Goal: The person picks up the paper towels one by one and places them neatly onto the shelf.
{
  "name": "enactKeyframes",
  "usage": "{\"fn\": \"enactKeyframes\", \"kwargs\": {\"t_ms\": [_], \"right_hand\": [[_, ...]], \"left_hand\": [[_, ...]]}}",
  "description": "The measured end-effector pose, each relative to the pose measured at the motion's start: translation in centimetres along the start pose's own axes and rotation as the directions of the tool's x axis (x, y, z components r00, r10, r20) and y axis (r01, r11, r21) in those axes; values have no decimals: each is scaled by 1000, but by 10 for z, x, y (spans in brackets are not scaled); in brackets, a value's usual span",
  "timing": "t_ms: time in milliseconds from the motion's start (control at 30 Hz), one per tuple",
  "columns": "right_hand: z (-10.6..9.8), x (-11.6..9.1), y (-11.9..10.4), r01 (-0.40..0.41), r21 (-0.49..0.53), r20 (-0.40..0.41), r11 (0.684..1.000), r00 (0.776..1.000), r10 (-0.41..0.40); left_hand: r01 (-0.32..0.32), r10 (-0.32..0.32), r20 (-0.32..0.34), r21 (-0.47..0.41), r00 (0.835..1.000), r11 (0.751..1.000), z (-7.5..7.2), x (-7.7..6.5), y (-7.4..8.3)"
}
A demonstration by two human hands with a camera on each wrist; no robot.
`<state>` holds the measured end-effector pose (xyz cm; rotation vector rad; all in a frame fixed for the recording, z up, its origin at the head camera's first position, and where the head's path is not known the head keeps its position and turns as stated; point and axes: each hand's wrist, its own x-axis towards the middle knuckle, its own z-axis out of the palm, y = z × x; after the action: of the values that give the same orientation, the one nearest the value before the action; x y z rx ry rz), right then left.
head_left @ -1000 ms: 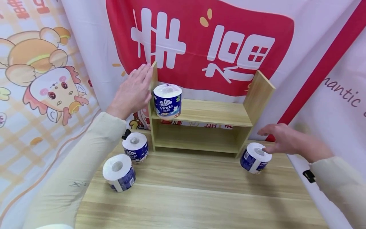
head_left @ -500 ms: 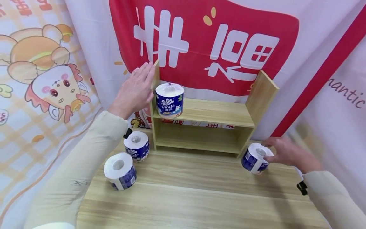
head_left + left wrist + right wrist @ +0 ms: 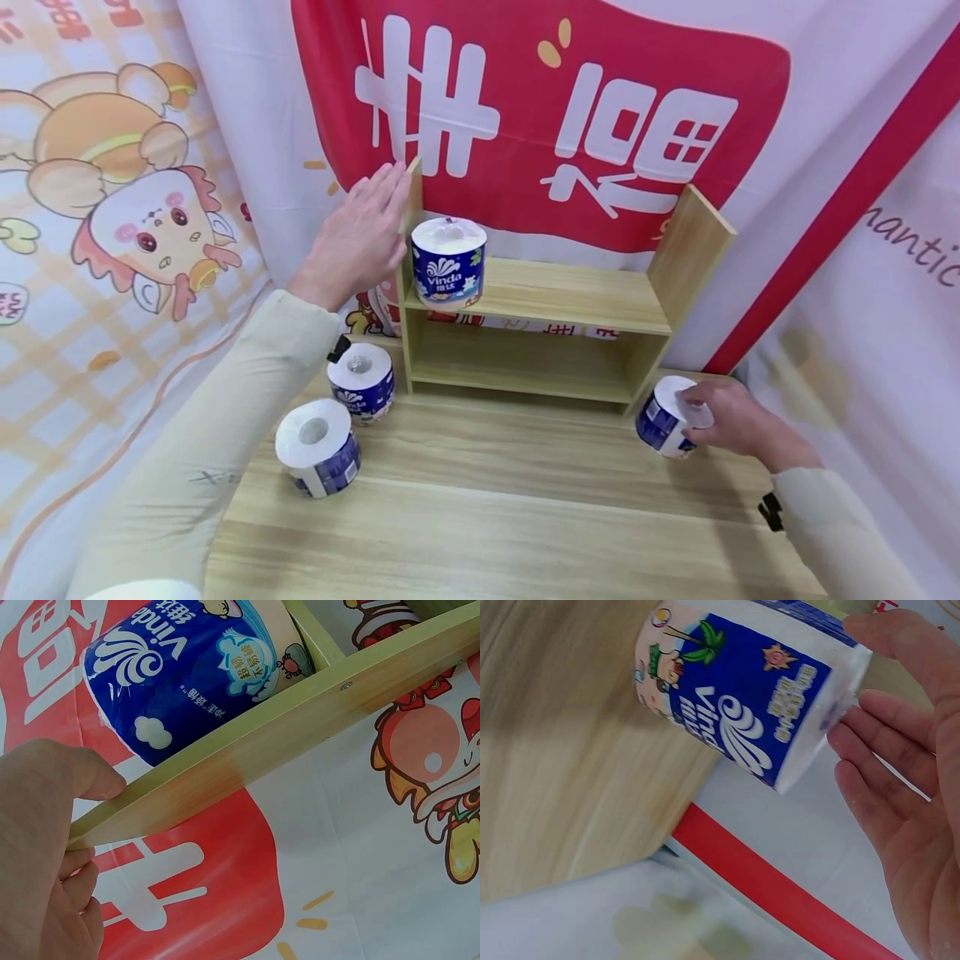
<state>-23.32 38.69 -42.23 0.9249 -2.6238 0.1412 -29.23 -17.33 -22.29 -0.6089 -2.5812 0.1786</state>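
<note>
The right hand [image 3: 727, 419], fingers spread and slightly bent, is at the white paper top of a squat blue-wrapped roll [image 3: 660, 423] upright on the grained worktop [image 3: 487, 525]; whether it grips I cannot tell. The left hand [image 3: 360, 235] pinches the flat side panel [image 3: 225, 769] of a wooden shelf [image 3: 566, 296] between the hands. Just right of it stands a glossy roll [image 3: 448, 271]; below it, a rear roll [image 3: 363, 390] and front roll [image 3: 322, 454].

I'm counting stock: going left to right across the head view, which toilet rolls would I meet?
Near left roll → far left roll → upper roll, standing on the shelf → right roll, with the right hand at it.
</note>
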Motion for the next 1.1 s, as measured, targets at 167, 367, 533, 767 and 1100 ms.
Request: {"fn": "enactKeyframes", "kwargs": {"t_ms": [167, 367, 533, 767, 1100], "right_hand": [[6, -2, 3, -40, -31, 27, 999, 999, 41], [7, -2, 2, -84, -18, 84, 996, 993, 85], [8, -2, 2, -102, -15, 89, 995, 991, 103], [13, -1, 2, -154, -5, 97, 988, 983, 154], [20, 2, 6, -222, 42, 135, 974, 967, 215]], "left_hand": [[7, -7, 10, -5, 1000, 1000, 0, 0, 2], [13, -13, 11, -13, 1000, 1000, 0, 1, 3], [12, -12, -3, -15, 1000, 1000, 0, 0, 2], [4, -4, -18, -15, 1000, 1000, 1, -1, 1], [13, -13, -13, -32, 1000, 999, 2, 1, 0]]}}
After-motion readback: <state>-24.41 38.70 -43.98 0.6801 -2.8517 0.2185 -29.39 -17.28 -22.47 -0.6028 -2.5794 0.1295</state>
